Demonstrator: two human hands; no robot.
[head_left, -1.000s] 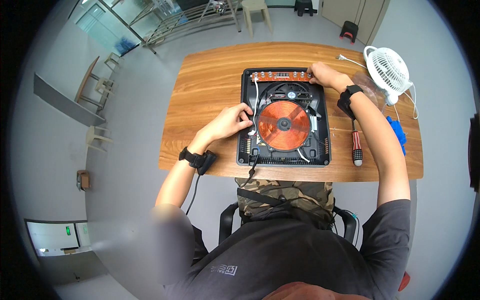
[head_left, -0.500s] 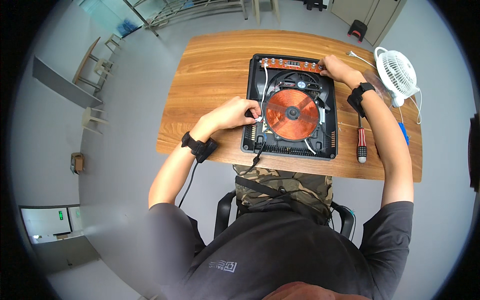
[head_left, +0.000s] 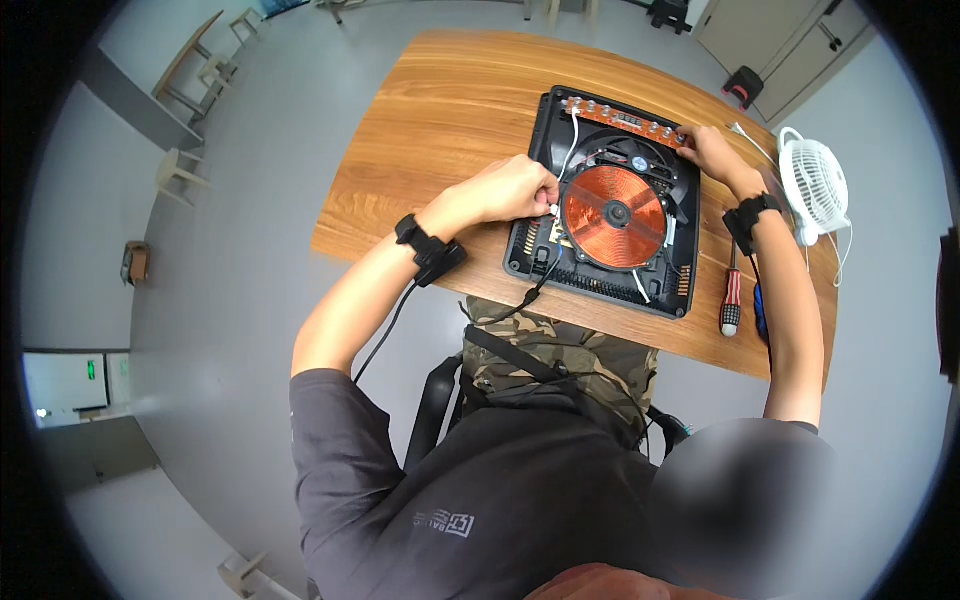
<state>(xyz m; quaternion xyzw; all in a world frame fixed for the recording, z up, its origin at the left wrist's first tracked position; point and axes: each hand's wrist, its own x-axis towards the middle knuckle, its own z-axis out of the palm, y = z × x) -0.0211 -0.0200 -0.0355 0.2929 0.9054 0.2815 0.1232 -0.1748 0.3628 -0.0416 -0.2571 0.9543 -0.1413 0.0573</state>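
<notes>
An opened induction cooker [head_left: 600, 287] lies on the table, its black housing turned slightly. A round copper coil [head_left: 612, 218] fills its middle. Along the far edge runs a narrow orange circuit board [head_left: 624, 121], from which a white cable [head_left: 573, 150] leads toward my left hand. My left hand [head_left: 522, 188] is closed beside the coil, thumb and fingertips pinching a small white connector [head_left: 554, 210]. At the board's right end, my right hand [head_left: 708, 152] has its fingers curled on the board. The fingertips there are partly hidden.
A screwdriver [head_left: 731, 303] with a red and black handle lies right of the cooker, near a blue object [head_left: 760, 312] partly behind my right forearm. A white fan [head_left: 815, 185] with its cord stands at the table's right edge. A black cord [head_left: 540, 283] crosses the cooker's near edge.
The view has turned, so the cooker and table appear rotated and shifted. My left hand still pinches the connector beside the coil; my right hand stays at the board's right end.
</notes>
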